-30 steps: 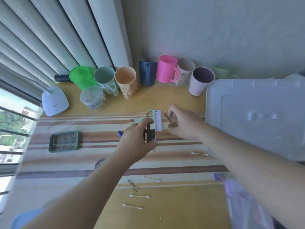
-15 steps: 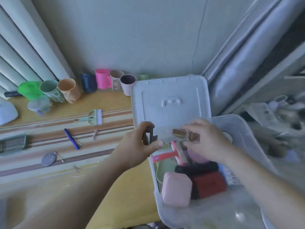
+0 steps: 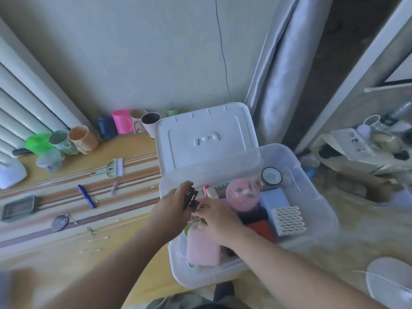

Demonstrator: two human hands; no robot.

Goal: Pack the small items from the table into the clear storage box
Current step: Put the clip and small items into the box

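Clear storage box: open, at the right end of the table, its near wall overhanging the table's front edge. White lid lies just behind it, the box's far rim overlapping the lid's near edge. Interior crowded: pink case against the near-left wall, pink ball in the middle, white ridged card to the right, round tin at the far side; open room remains only along the far-right corner.

Left hand: above the box's left wall, fingers pinched on a dark hair clip, held upright with its long axis running near to far and tilted toward the box.

Right hand: inside the box, low over the pink case, fingertips closed on a small brown clip whose long axis runs left to right; most of it is hidden by the fingers.

Still on the table, well apart from the box: green brush, bristles pointing right, handle pointing left; blue pen, long axis near to far; round dark disc; green soap dish near the left edge; cotton swabs scattered near the front. Row of cups along the wall. The striped middle of the table is otherwise open
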